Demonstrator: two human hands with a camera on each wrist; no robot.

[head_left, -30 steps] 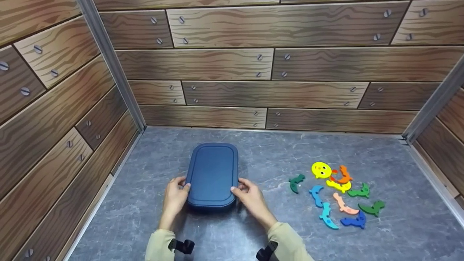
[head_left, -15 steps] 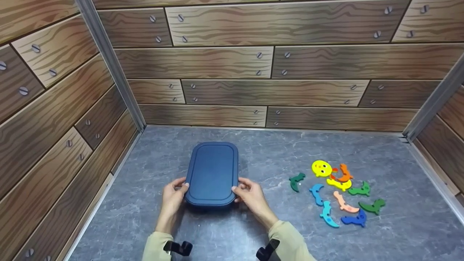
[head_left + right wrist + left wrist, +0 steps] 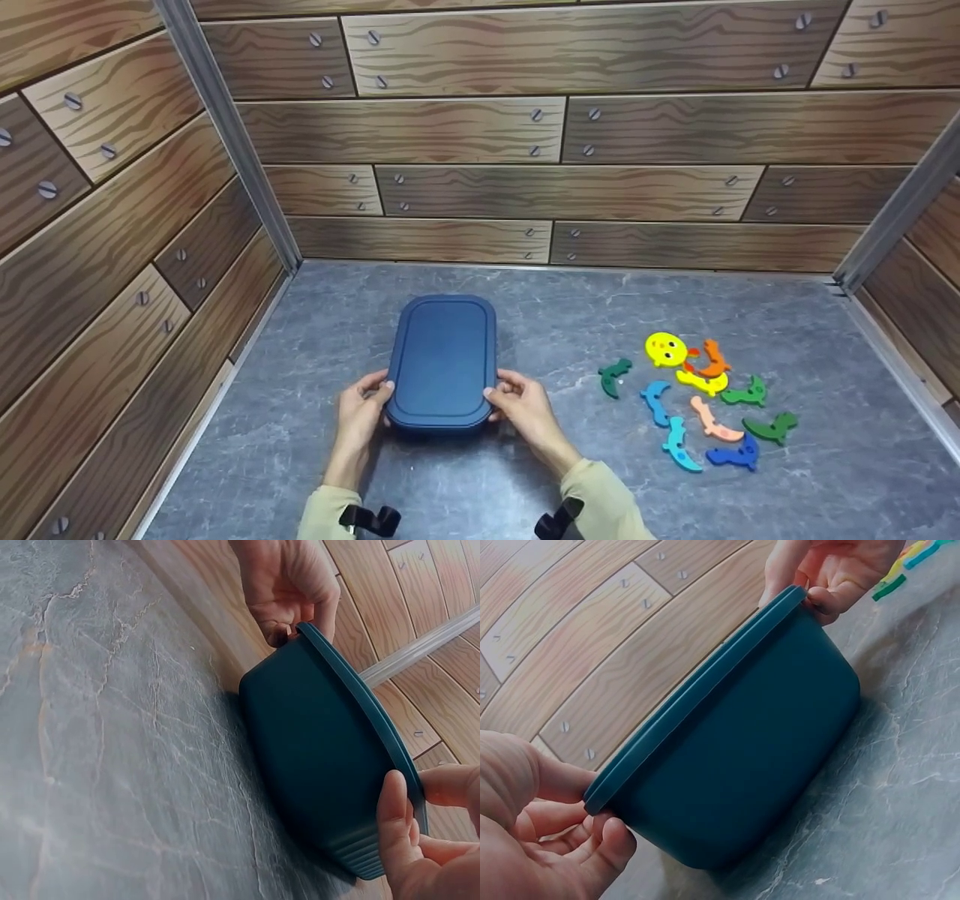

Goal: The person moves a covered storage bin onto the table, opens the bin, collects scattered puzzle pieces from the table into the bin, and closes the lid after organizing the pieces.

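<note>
A long box with rounded corners and a dark blue lid (image 3: pixel 444 360) lies lengthwise between both hands; its plain side wall (image 3: pixel 742 727) looks teal in the wrist views. My left hand (image 3: pixel 361 409) grips the box's left edge, thumb on the lid and fingertips (image 3: pixel 615 840) tucked beneath the rim. On the opposite edge, my right hand (image 3: pixel 529 412) holds the rim the same way, its thumb and fingers pinching it in the right wrist view. The lid is on, hiding whatever is inside. The box's underside is close over the table, with a dark shadow beside it.
To the right lie several flat, colourful toy pieces, among them a yellow face (image 3: pixel 666 349), a dark green piece (image 3: pixel 615 378) nearest the box, and a blue piece (image 3: pixel 735 454). Wood-patterned walls (image 3: pixel 465 135) enclose the grey marbled tabletop (image 3: pixel 555 315) at the back and sides.
The box has shifted very slightly to the right over the last half second, both hands moving with it. Their grip is the same, and the toy pieces stay where they were.
</note>
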